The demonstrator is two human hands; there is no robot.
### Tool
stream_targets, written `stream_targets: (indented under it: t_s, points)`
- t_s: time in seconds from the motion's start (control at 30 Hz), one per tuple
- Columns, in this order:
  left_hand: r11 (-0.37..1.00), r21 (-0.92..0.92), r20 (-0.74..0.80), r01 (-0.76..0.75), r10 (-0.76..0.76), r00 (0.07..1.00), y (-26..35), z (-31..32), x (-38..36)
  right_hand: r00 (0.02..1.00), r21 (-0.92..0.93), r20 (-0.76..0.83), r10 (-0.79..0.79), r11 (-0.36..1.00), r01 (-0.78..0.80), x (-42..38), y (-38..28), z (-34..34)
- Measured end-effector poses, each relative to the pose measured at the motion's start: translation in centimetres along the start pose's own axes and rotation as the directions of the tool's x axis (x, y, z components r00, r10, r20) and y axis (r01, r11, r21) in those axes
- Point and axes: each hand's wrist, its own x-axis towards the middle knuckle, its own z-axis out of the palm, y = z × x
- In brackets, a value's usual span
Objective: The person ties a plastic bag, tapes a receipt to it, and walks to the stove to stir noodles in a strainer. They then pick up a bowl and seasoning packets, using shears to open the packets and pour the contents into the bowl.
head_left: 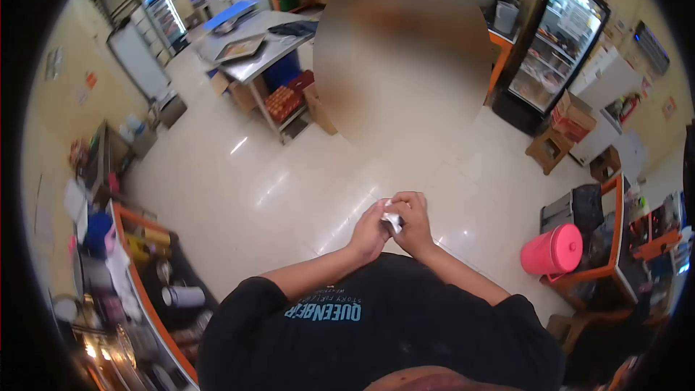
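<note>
A small crumpled white piece, perhaps paper or tissue, shows between my two hands in front of my chest. My left hand is closed around its left side. From the right, my right hand wraps over it with bent fingers. Both hands meet at the fingertips, above the tiled floor. Most of the white piece is hidden by the fingers, so its exact kind cannot be made out.
A steel table with a tray stands ahead to the left. A glass-door fridge is at the far right. A pink drink cooler sits to my right. An orange-edged shelf runs along my left. A blurred round patch covers the middle background.
</note>
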Motion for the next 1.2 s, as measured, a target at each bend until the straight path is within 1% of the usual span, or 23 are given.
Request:
stream_targets:
  t_s: [0.07, 0.1, 0.13, 0.2, 0.23, 0.27, 0.3, 0.33, 0.4, 0.47, 0.5, 0.6, 0.67, 0.77, 0.83, 0.93, 1.0, 1.03, 1.07, 1.1, 1.13, 1.17, 1.2]
  points:
    - [0.987, 0.148, 0.067, 0.055, -0.065, 0.996, 2.7, 2.5, 5.5, 0.987, -0.09, -0.112, 0.114, 0.988, -0.124, 3.4, 2.9, -0.1]
    - [0.985, 0.144, 0.086, 0.091, -0.104, 0.991, 3.0, 2.5, 8.7, 0.971, -0.127, -0.17, 0.168, 0.973, -0.19, 4.7, 4.7, 0.1]
    - [0.983, 0.139, 0.106, 0.124, -0.139, 0.985, 2.8, 2.4, 12.3, 0.972, -0.187, -0.176, 0.157, 0.964, -0.189, 5.8, 7.2, 0.3]
    - [0.971, 0.17, 0.158, 0.166, -0.193, 0.968, 2.4, 2.3, 19.4, 0.939, 0.0, -0.213, 0.271, 0.961, -0.277, 8.5, 12.1, 1.6]
    - [0.967, 0.175, 0.131, 0.185, -0.209, 0.969, 2.1, 1.9, 23.0, 0.922, 0.095, -0.218, 0.321, 0.947, -0.307, 10.1, 14.8, 1.8]
    - [0.965, 0.176, 0.106, 0.196, -0.216, 0.971, 2.2, 1.7, 26.8, 0.935, 0.143, -0.11, 0.338, 0.936, -0.321, 11.7, 17.6, 1.5]
    - [0.966, 0.17, 0.081, 0.196, -0.212, 0.974, 2.5, 1.7, 30.7, 0.933, 0.212, -0.07, 0.354, 0.919, -0.333, 13.6, 20.3, 1.3]
    - [0.971, 0.157, -0.005, 0.18, -0.181, 0.983, 3.7, 2.4, 33.8, 0.931, 0.282, -0.016, 0.365, 0.895, -0.347, 15.3, 22.8, 1.2]
    - [0.99, 0.105, 0.027, 0.098, -0.101, 0.995, 6.3, -2.0, 42.5, 0.928, 0.385, 0.155, 0.34, 0.844, -0.373, 18.0, 28.5, 0.7]
    - [0.951, 0.297, -0.16, -0.09, 0.143, 0.977, 10.6, -3.9, 47.4, 0.812, 0.268, 0.424, 0.401, 0.801, -0.536, 22.5, 34.7, -0.1]
    - [0.943, 0.313, -0.235, -0.116, 0.195, 0.952, 12.6, -5.6, 49.3, 0.723, 0.198, 0.542, 0.429, 0.771, -0.606, 24.8, 37.3, 0.2]
    - [0.892, 0.432, -0.44, -0.129, 0.333, 0.834, 17.1, -11.8, 53.4, 0.607, 0.144, 0.739, 0.293, 0.811, -0.567, 33.3, 44.5, 2.2]
    - [0.873, 0.466, -0.519, -0.143, 0.4, 0.755, 17.6, -16.1, 55.6, 0.516, 0.151, 0.838, 0.177, 0.833, -0.532, 39.5, 48.5, 4.0]
    - [0.877, 0.472, -0.622, -0.09, 0.403, 0.671, 17.8, -18.1, 60.1, 0.414, 0.183, 0.907, 0.079, 0.812, -0.554, 47.7, 55.5, 8.2]
    - [0.92, 0.393, -0.646, -0.002, 0.277, 0.711, 18.0, -20.4, 64.5, 0.396, 0.195, 0.915, 0.078, 0.774, -0.602, 52.0, 61.6, 12.1]
    - [0.955, 0.291, -0.582, 0.049, 0.136, 0.802, 20.9, -22.9, 75.1, 0.497, 0.204, 0.834, 0.242, 0.7, -0.684, 55.2, 73.5, 16.6]
    - [0.954, 0.286, -0.508, 0.092, 0.07, 0.858, 25.3, -23.0, 83.8, 0.549, -0.008, 0.638, 0.541, 0.717, -0.697, 52.2, 84.8, 18.3]
    - [0.944, 0.302, -0.484, 0.134, 0.031, 0.874, 27.7, -22.6, 88.2, 0.681, -0.221, 0.531, 0.504, 0.859, -0.462, 48.3, 91.0, 17.5]
    - [0.93, 0.323, -0.462, 0.175, -0.006, 0.887, 30.1, -22.0, 92.6, 0.59, -0.593, 0.497, 0.636, 0.746, -0.304, 40.8, 100.8, 17.7]
    - [0.781, 0.616, -0.379, 0.104, 0.177, 0.908, 32.2, -21.1, 97.3, 0.491, -0.692, 0.445, 0.749, 0.636, -0.341, 34.2, 106.5, 15.2]
    - [0.545, 0.838, -0.242, 0.027, 0.326, 0.914, 34.0, -20.2, 101.9, 0.372, -0.784, 0.238, 0.897, 0.404, -0.472, 34.9, 104.1, 11.6]
    - [0.521, 0.853, -0.16, -0.021, 0.3, 0.94, 36.3, -19.6, 105.9, 0.3, -0.814, 0.338, 0.892, 0.437, -0.383, 27.2, 108.9, 8.8]
    - [0.499, 0.864, -0.079, -0.068, 0.268, 0.96, 38.5, -19.1, 110.0, 0.267, -0.806, 0.568, 0.779, 0.592, -0.013, 29.5, 104.2, 4.7]
